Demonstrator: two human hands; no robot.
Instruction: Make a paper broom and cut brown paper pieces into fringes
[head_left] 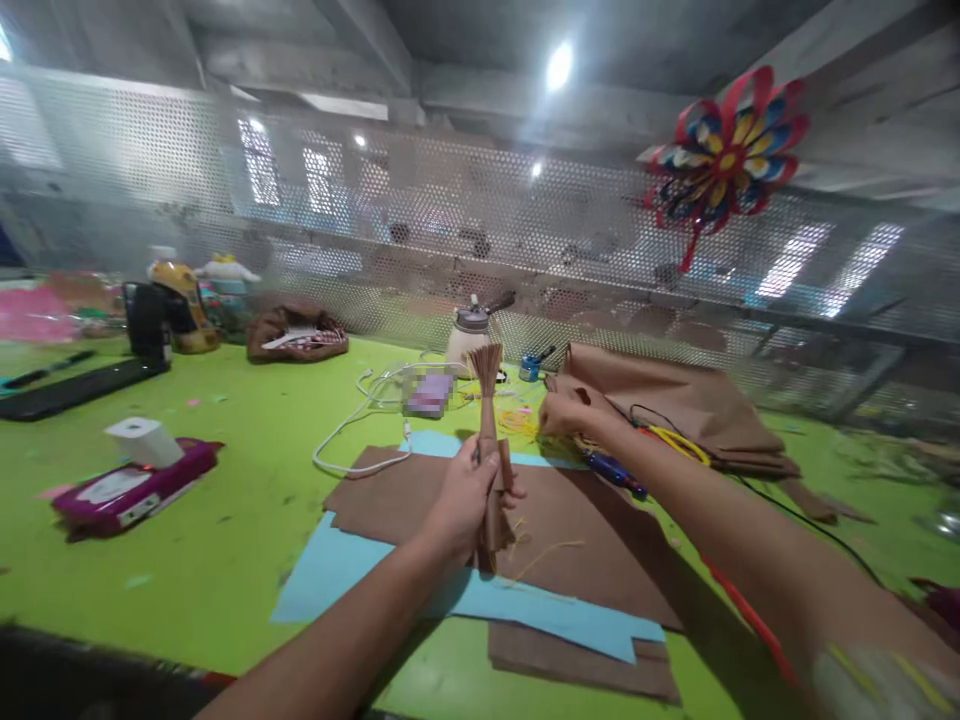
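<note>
Near the middle, my left hand is wrapped round a brown paper bundle, which stands upright with a fringed, fanned-out top. Beneath it lie brown paper sheets over light blue paper. Thin yellow strands rest on the brown sheet by the bundle. My right hand is reached out to the right of the bundle, its fingers closed beside yellow strings; whether it grips anything is too small to tell. A dark blue tool handle lies under my right forearm.
Folded brown material lies at the right, with a white cable and a pale jug behind the papers. A purple case and black tray are left. A perforated screen borders the green table.
</note>
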